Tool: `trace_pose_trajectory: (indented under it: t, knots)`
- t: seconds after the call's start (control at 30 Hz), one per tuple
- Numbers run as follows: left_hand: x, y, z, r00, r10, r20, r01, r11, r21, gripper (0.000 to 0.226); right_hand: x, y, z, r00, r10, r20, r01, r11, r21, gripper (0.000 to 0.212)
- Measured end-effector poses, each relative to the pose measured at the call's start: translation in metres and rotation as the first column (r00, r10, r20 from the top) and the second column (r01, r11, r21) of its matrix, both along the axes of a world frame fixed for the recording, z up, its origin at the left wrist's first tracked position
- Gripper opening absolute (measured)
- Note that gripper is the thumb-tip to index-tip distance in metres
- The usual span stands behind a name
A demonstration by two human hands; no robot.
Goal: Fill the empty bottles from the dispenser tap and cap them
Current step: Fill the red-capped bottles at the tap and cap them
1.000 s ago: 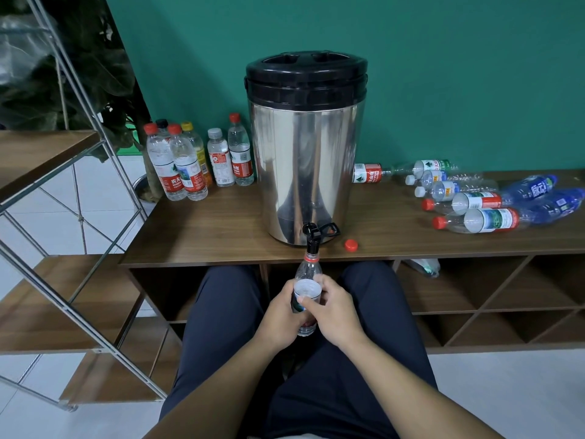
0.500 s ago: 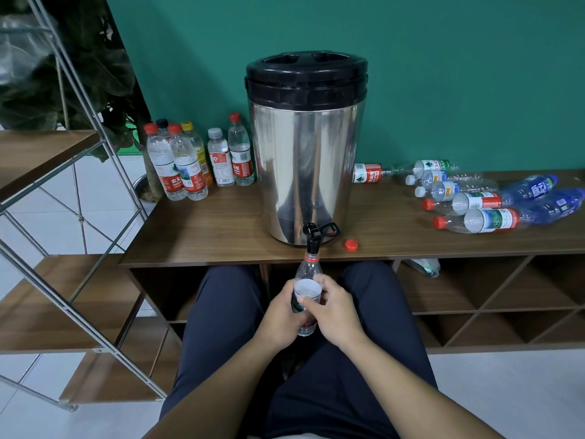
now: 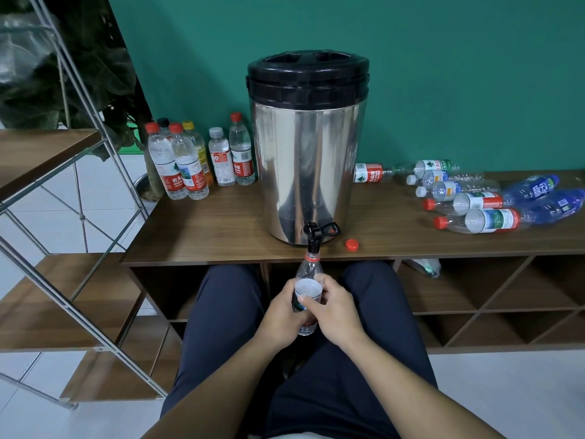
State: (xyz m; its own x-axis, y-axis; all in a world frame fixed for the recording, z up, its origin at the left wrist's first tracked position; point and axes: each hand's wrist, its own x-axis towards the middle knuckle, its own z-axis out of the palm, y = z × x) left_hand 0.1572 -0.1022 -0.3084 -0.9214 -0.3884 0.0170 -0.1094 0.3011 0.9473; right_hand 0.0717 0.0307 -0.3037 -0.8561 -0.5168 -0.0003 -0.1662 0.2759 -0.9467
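A steel dispenser (image 3: 306,153) with a black lid stands on the wooden counter (image 3: 202,229). Its black tap (image 3: 313,237) hangs over the counter's front edge. Under the spout I hold a clear plastic bottle (image 3: 309,274) upright, its red-ringed neck right at the tap. My left hand (image 3: 280,315) and my right hand (image 3: 337,312) both grip the bottle's labelled body from either side. A loose red cap (image 3: 352,244) lies on the counter just right of the tap.
Several capped upright bottles (image 3: 177,163) stand at the counter's left. Several bottles lie on their sides (image 3: 481,217) at the right. Open cubbies (image 3: 493,299) sit below the counter. A metal-framed wooden shelf (image 3: 63,280) stands to the left.
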Motion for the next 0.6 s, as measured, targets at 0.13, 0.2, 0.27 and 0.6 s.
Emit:
trace_pose_trajectory:
  t: [0.13,0.2,0.27,0.6]
  knots:
    - [-0.0005,0.0,-0.0001,1.0,0.001,0.002,-0.001,1.0,0.005,0.061,0.0005,0.0009,0.0018,1.0,0.001,-0.004,-0.001,1.0,-0.005,0.043]
    - [-0.0006,-0.0001,-0.0002,1.0,0.002,0.001,-0.002,1.0,0.002,0.062,0.0011,0.0014,0.0028,1.0,0.0,-0.006,0.0,1.0,-0.005,0.04]
    - [-0.0006,0.0,-0.0001,1.0,0.001,0.002,-0.001,1.0,0.001,0.062,0.0014,0.0013,0.0031,1.0,0.001,-0.006,-0.001,1.0,-0.003,0.039]
    - [-0.0006,0.0004,-0.0002,1.0,0.001,0.006,-0.001,1.0,0.007,0.062,0.0005,0.0003,0.0011,1.0,0.001,-0.007,-0.001,1.0,-0.006,0.039]
